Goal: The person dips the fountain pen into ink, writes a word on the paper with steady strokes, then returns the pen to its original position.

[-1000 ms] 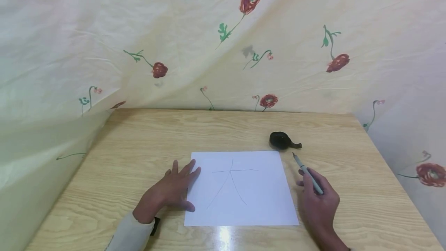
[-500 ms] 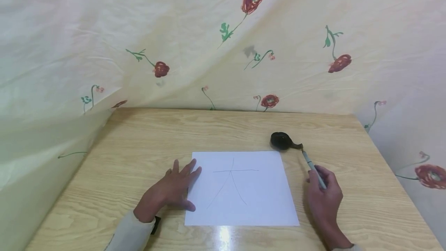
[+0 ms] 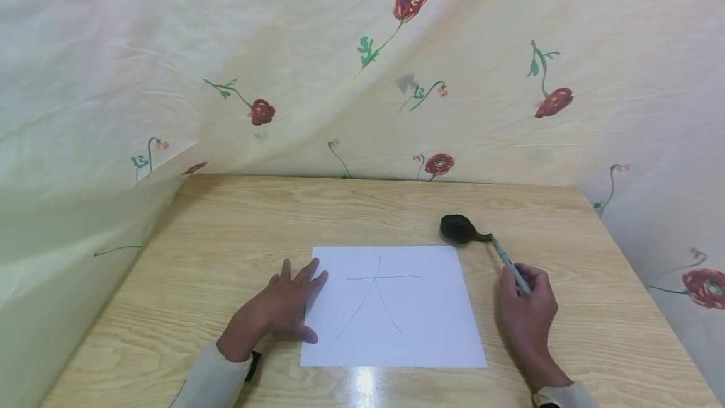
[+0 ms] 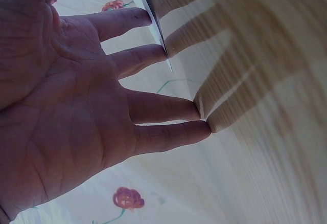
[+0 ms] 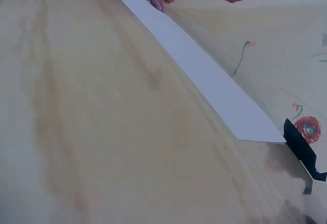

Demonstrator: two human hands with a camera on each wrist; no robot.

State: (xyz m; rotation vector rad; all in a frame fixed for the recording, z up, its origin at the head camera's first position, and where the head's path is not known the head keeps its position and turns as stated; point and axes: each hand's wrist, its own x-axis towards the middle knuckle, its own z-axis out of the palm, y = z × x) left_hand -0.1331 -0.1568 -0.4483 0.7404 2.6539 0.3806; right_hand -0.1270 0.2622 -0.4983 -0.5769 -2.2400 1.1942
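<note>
In the head view my right hand (image 3: 529, 317) pinches a slim grey-green pen (image 3: 508, 264), its dark tip right at the handle end of a small black pan-shaped dish (image 3: 456, 230). My left hand (image 3: 283, 307) lies with fingers spread over the left edge of a white sheet of paper (image 3: 436, 326). Thin lines (image 3: 375, 278) on the sheet form a cross stroke, a short upright and two slanting legs. In the left wrist view, two fingertips meet the paper's edge and the other two touch the table. The right wrist view shows the black dish (image 5: 301, 144) past the paper's corner.
A light wood-grain table (image 3: 249, 213) carries everything. Cream cloth (image 3: 317, 49) with red flowers hangs behind it and along both sides. The dish stands just beyond the paper's far right corner.
My right hand has moved slightly right, bringing the pen tip from beside the dish to the end of its handle. The left hand and paper stay in place.
</note>
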